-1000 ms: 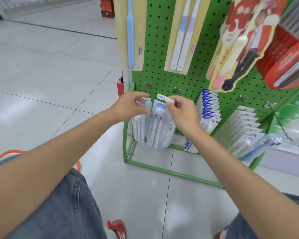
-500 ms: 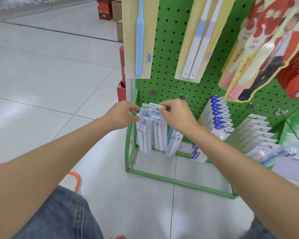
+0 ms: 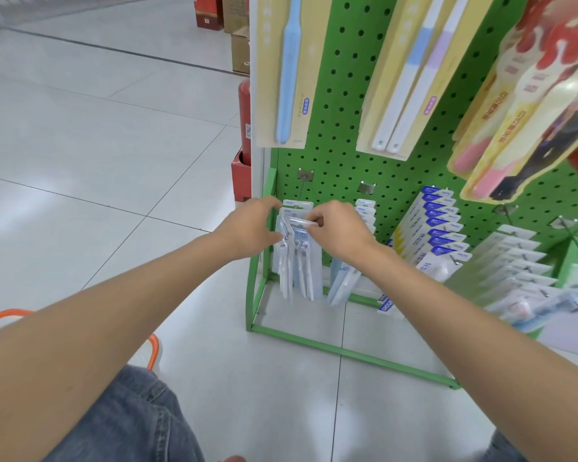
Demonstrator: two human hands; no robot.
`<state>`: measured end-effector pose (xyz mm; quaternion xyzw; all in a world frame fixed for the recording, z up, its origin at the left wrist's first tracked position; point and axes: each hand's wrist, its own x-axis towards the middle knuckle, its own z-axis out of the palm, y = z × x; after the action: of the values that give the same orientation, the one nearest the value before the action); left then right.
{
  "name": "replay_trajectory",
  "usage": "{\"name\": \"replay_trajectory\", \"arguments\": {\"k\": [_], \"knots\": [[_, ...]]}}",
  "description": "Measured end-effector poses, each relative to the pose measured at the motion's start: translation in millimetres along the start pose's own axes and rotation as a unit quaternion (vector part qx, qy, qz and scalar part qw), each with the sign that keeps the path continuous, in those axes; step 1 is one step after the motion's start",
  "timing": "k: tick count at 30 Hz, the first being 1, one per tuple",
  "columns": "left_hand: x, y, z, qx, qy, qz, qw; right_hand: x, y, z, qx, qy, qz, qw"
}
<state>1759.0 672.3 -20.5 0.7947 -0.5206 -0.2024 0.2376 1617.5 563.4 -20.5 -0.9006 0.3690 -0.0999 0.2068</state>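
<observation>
A second ago we held the toothbrush pack (image 3: 303,261) out to the right of the left hook (image 3: 305,175), clear of the rack and hanging free. Half a second ago we had carried it across in front of the hung packs (image 3: 297,205) on that hook. Now it has come closer in. Its header card lies against the front of that row, just below the hook's bracket, and its brushes hang straight down in line with those behind. We judge the hanging to be at its last step, with the header hole being fed onto the wire tip. We cannot tell whether the wire has already passed through, since our fingers cover that spot.

Our right hand (image 3: 339,228) is closed in a pinch, thumb and forefinger gripping the top edge of the pack's header card, below and just right of the hook. Our left hand (image 3: 247,228) sits below and left of the hook, its fingers curled round the left edge of the hung packs, steadying the row so it does not swing away. The two hands are near each other, with only the card between them. The green pegboard (image 3: 344,95) that bears the hook stands behind, and the next row of packs (image 3: 365,211), right of the hook, hangs just behind our right hand.
</observation>
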Motion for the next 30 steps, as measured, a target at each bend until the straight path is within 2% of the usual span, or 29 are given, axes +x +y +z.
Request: {"name": "replay_trajectory", "arguments": {"k": [10,15,20,30], "knots": [[-0.4,-0.2,3.5,0.012,-0.016,-0.005,1.0,5.7,-10.2,15.2,0.06,0.068,-0.004,0.996],[-1.9,0.2,3.6,0.003,-0.02,-0.009,1.0,2.6,-7.8,12.8,0.08,0.036,-0.004,0.996],[0.7,1.3,6.0,-0.007,-0.022,-0.01,1.0,7.9,3.2,-1.4,0.067,0.065,-0.008,0.996],[-1.0,-1.1,8.9,0.014,-0.03,0.001,0.999,27.3,3.6,-1.6,-0.007,-0.02,-0.008,1.0]]}}
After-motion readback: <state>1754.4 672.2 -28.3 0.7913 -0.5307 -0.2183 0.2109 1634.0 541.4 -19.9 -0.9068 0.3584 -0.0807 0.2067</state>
